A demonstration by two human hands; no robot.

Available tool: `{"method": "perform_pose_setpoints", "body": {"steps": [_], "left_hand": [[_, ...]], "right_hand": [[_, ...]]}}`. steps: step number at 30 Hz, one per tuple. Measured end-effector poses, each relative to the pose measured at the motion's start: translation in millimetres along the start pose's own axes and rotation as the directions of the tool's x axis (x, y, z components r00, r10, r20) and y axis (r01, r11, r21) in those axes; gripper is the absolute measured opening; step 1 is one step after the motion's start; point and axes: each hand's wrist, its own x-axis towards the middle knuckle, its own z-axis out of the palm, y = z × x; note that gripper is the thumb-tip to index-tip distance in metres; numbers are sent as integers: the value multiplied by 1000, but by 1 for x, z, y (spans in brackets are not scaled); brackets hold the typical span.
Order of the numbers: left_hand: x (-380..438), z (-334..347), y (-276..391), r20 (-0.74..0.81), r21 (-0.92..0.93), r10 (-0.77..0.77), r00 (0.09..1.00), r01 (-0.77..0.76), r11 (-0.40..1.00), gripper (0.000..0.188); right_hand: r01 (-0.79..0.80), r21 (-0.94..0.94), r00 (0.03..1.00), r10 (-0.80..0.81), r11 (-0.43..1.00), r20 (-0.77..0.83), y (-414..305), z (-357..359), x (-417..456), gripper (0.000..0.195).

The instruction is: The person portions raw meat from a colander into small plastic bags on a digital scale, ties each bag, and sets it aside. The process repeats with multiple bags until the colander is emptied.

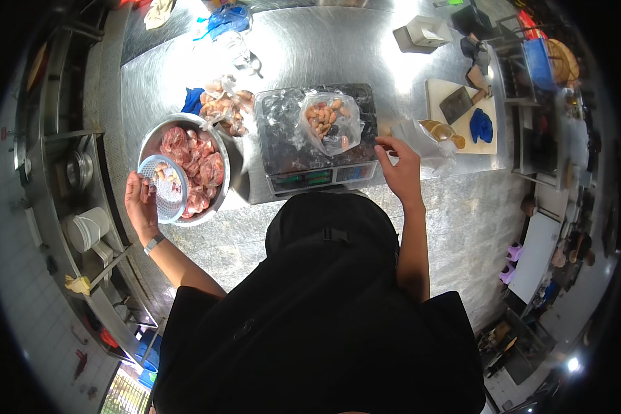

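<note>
My left hand (pixel 143 204) grips the rim of a pale blue plastic strainer basket (pixel 172 204), with a few small tan pieces in it. The basket overlaps the left side of a large steel bowl (pixel 223 155) holding bagged red meat (pixel 207 168). A digital scale (pixel 282 150) with a lit display sits before me, its dark platform streaked with white. On that platform lies an open clear plastic bag (pixel 353 116) with several tan-orange pieces (pixel 320 118) inside. Beside the scale's right edge is my right hand (pixel 401 168), empty, thumb and fingers apart.
Behind the bowl lie clear bags of tan food pieces (pixel 220 108). To the right, a plastic bag (pixel 419 137) lies by a white cutting board (pixel 481 142) bearing a cleaver (pixel 456 105) and a blue cloth (pixel 481 126). A white container (pixel 428 32) stands farther back on the steel table (pixel 315 46).
</note>
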Motion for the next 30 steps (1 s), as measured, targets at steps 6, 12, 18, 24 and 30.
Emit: {"method": "perform_pose_setpoints", "body": {"steps": [6,12,18,24,30], "left_hand": [[-16,30,-43,101,927,414,905,-237,290,57],[-41,153,-53,201,724,412,889,-419,549,20],[-84,320,-88,372,883,-24,928,-346,315,54],[-62,350,-149,569,775,86,818,-568,278,34],[-83,349,-43,665,538,78,743,-549,640,25]], "right_hand": [[69,-43,997,-68,997,21,-6,17,7,21],[-21,-40,1000,20,999,-20,-6,40,6,28],[29,-496,978,-127,868,-165,18,95,35,42],[-39,-313,985,-16,949,-171,51,93,42,20],[185,88,972,-168,979,-164,-45,53,17,16]]}}
